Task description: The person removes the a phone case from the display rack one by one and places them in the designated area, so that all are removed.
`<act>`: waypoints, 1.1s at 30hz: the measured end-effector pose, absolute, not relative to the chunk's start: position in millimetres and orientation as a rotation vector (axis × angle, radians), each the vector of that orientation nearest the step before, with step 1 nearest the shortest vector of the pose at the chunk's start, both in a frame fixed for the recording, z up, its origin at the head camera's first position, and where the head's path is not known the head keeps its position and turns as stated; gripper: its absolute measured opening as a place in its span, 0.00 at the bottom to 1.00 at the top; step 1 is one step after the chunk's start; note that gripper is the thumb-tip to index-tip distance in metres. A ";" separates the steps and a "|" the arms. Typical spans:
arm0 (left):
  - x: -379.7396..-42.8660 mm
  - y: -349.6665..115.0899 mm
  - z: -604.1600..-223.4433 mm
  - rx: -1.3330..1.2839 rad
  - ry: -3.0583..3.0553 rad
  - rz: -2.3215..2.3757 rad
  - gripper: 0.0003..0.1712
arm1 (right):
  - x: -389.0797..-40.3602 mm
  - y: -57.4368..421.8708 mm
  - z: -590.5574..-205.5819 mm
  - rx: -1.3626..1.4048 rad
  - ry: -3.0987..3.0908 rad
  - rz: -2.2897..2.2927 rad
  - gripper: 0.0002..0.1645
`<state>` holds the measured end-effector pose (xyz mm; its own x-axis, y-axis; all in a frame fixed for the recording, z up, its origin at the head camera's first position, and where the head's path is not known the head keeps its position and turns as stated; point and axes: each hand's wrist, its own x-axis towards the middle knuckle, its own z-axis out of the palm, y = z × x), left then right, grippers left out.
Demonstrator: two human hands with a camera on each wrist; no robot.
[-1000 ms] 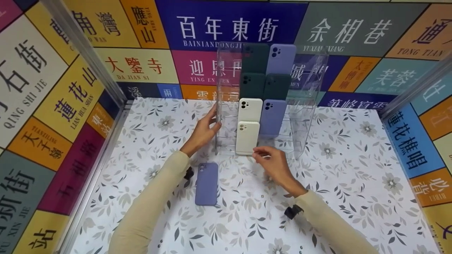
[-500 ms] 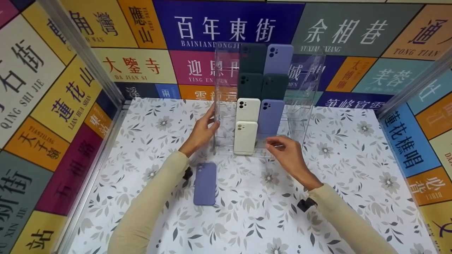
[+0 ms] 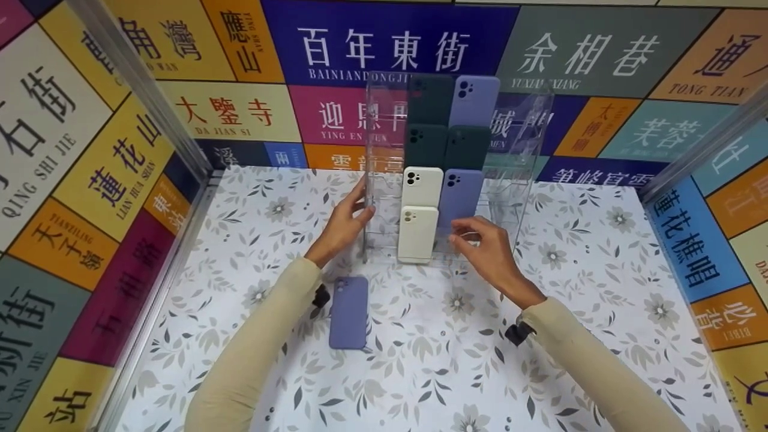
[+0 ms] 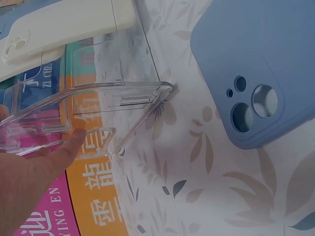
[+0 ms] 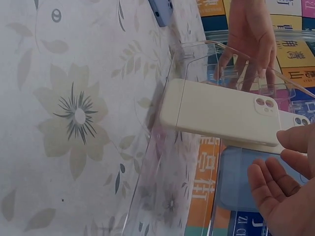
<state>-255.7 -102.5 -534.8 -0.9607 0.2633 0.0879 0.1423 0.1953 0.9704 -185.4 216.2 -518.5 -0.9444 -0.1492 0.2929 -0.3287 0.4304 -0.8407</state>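
Observation:
My left hand [image 3: 340, 227] grips the left side panel of a clear tiered display rack [image 4: 123, 85], thumb on one face and fingers on the other. Two cream phone cases stand one above the other in the rack's lower tiers, the front one [image 3: 418, 237] lowest. A purple phone case [image 3: 463, 191] leans beside the upper cream one. In front of that purple case, right of the front cream one, is my right hand [image 3: 491, 247], its fingers loosely bent and holding nothing. Another purple phone case [image 3: 348, 315] lies flat on the table, left of the rack.
Higher in the rack stand several more cases, dark green [image 3: 427, 146] and purple [image 3: 475, 102]. Sign-printed panels [image 3: 384, 36] wall in the back and both sides. The tabletop has a floral cover [image 3: 444, 372].
My right hand has moved right from the front cream case's lower corner, then slightly up toward the purple case in the rack. The left hand stays on the side panel.

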 end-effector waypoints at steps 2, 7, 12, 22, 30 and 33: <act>-255.6 -102.9 -535.2 0.388 2.338 1.902 0.45 | -188.5 214.6 -517.9 0.447 -2.504 1.513 0.17; -255.5 -102.9 -536.2 0.384 2.306 1.936 0.45 | -193.9 209.7 -513.8 0.463 -2.528 1.448 0.18; -255.8 -102.5 -537.8 0.395 2.267 1.981 0.44 | -198.2 203.3 -509.6 0.472 -2.552 1.378 0.19; -256.9 -101.9 -537.5 0.407 2.265 1.995 0.44 | -205.7 192.3 -510.8 0.502 -2.537 1.412 0.21; -256.4 -101.6 -536.1 0.373 2.251 1.985 0.44 | -209.7 185.1 -511.8 0.494 -2.543 1.402 0.22; -256.6 -101.9 -536.2 0.383 2.247 1.993 0.44 | -210.7 182.8 -512.9 0.493 -2.547 1.398 0.24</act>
<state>-256.6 -101.9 -536.2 -0.9616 0.2618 0.0818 0.1124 0.1042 0.9882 -210.7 182.8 -512.9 -0.9258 -0.1949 0.3239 -0.3779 0.4987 -0.7800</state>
